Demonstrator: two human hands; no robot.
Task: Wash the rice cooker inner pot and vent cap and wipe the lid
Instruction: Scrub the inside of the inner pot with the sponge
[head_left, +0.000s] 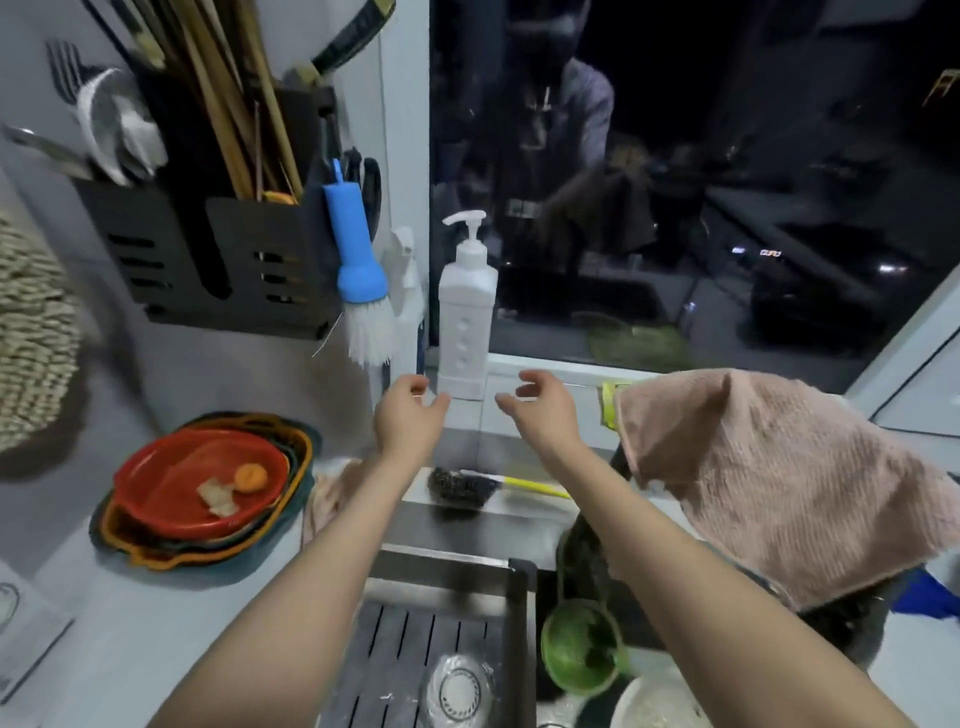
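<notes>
Observed: left hand (410, 413) and right hand (540, 410) raised, fingers loosely curled, holding nothing. Just beyond, between them: white pump bottle (466, 322). Right of right hand: pink cloth (753, 467).

Place: I read this as a home kitchen | wall: black utensil caddy (208, 260) holding chopsticks (234, 104) and a fork (65, 67), blue dish brush (358, 260) hanging | sill edge: pump soap bottle (465, 322) | counter's left: stacked plastic plates (171, 525) with food scraps (234, 488) on top | centre: steel sink (467, 530) with drain rack (410, 644) - dark window (727, 182) behind
</notes>
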